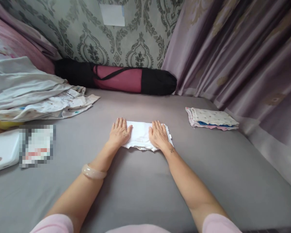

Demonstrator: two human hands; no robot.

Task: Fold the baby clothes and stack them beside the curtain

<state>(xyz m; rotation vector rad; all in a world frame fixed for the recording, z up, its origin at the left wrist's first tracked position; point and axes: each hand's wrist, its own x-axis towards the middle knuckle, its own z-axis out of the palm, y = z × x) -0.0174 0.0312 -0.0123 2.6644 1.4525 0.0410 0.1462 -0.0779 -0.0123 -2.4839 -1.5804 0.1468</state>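
A folded white garment (140, 134) lies flat on the grey sheet in front of me, with a small tag at its right edge. My left hand (120, 132) rests flat on its left end, fingers stretched out and pointing away from me. On the right end lies my right hand (158, 134), palm down with the fingers straight. Neither hand grips anything. The garment's middle shows between the two hands, and its near edge looks slightly wavy.
To the right sits a stack of folded cloths (212, 119). Loose pale clothes (46, 94) are heaped at the left, above a white box-like object (5, 150) and a blurred packet (38, 145). A black and maroon bag (118, 78) lies along the wall. Curtains (232, 48) hang at right.
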